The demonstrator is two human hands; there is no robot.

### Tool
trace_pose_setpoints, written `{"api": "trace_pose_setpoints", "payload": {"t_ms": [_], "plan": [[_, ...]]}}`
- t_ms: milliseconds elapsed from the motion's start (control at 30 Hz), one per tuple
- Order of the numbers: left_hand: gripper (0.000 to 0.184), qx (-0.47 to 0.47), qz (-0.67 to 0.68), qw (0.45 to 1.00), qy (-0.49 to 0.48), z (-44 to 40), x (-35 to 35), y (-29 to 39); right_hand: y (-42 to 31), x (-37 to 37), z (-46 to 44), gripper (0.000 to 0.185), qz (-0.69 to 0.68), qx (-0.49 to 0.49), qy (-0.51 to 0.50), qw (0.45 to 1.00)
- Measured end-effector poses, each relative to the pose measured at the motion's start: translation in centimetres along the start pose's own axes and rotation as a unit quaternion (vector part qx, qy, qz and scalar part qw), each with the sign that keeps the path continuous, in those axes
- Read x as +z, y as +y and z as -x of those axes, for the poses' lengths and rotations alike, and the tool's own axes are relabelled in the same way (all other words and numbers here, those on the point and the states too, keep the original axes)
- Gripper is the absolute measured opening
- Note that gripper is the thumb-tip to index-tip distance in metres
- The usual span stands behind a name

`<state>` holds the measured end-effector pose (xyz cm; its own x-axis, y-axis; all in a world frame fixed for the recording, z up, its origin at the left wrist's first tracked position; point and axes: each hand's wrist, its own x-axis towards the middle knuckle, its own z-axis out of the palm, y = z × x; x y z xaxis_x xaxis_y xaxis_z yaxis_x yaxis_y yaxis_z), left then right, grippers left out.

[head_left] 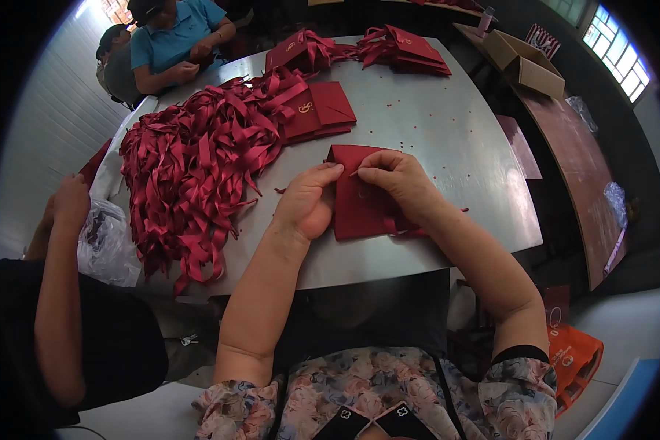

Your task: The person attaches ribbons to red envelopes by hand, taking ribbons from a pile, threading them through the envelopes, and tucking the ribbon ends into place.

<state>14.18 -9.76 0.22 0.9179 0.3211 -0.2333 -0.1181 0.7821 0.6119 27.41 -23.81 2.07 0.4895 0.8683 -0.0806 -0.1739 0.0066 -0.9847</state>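
Note:
A dark red paper bag (363,209) lies flat on the metal table in front of me. My left hand (308,202) grips its left edge, thumb on top near the upper corner. Over the upper part of the bag, my right hand (400,183) is closed in a pinch on a thin reddish end, too small to identify for certain. A red ribbon (400,224) shows at the bag's lower right, partly under my right hand. My right palm and fingers hide some of the printed face.
A large heap of red ribbons (198,161) lies left, beside stacked red bags (319,110). More bags (411,51) lie at the table's far end. A co-worker's arm (62,242) is close at left; another person (180,40) sits opposite. A cardboard box (524,62) stands right.

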Motion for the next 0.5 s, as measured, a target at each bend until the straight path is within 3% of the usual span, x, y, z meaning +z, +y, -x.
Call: {"api": "trace_pose_setpoints", "payload": {"t_ms": [100, 300, 500], "plan": [[0.020, 0.009, 0.011, 0.999, -0.052, -0.2, -0.4, 0.0, 0.1, 0.0, -0.2, 0.012, 0.009, 0.013, -0.009, 1.000], [0.021, 0.009, -0.017, 1.000, 0.018, -0.9, -0.3, -0.6, 0.0, 0.4, -0.2, 0.012, 0.044, 0.004, -0.014, 0.999], [0.016, 0.037, -0.004, 0.997, 0.071, -0.1, 1.9, -0.3, -0.1, 0.9, -0.2, 0.013, -0.029, 0.020, 0.024, 0.999]]}}
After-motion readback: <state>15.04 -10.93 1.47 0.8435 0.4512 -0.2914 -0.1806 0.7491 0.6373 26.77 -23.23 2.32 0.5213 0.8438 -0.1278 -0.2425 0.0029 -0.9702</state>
